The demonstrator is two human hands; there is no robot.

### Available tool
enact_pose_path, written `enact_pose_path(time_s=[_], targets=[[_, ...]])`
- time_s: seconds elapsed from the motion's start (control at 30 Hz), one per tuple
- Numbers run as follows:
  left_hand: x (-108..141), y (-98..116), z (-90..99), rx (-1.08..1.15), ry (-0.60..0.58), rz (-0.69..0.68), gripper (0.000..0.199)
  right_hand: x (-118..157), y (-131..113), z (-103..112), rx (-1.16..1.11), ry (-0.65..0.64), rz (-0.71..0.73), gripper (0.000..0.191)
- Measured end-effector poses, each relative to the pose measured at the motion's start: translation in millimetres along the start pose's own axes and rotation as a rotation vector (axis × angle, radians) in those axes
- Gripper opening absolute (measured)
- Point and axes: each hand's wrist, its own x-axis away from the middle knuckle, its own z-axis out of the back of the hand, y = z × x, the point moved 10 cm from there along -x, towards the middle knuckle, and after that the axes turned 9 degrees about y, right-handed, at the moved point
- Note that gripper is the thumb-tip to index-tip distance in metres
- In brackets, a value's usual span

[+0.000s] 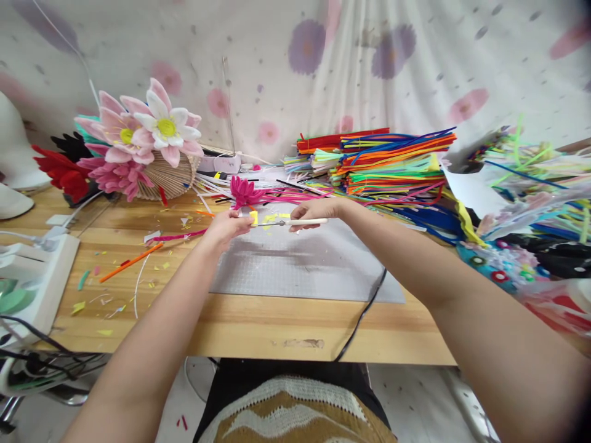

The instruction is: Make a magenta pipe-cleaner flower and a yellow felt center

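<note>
My left hand [229, 225] pinches a small yellow piece [253, 218] over the grey cutting mat [305, 271]. Its material is too small to tell. In my right hand [308, 214] are scissors with pale handles [314, 221], and their thin metal blades point left, with the tips at the yellow piece. Whether the blades touch it I cannot make out. More yellow scraps [272, 217] lie on the mat behind the scissors. A magenta pipe-cleaner flower [244, 192] stands just beyond my left hand.
Bundles of coloured pipe cleaners [383, 160] are piled at the back right. Fuzzy pink and white flowers [161, 126] stand at the back left near a power strip [41, 289]. Scraps and an orange stick [132, 263] litter the left side; a black cord [364, 314] crosses the front edge.
</note>
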Motion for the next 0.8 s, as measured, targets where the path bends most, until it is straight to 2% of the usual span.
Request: enact_pose_path(time_s=[0.47,0.8], targets=[[-2.7,1.8,50.1,0.052,0.122,0.041,0.046,-30.6,-37.2,-13.2,0.007,-0.007,0.071,0.042],[-9.0,3.4,71.3,0.098,0.136,0.01,0.042,-47.6,-55.2,-21.8,0.03,-0.043,0.098,0.043]])
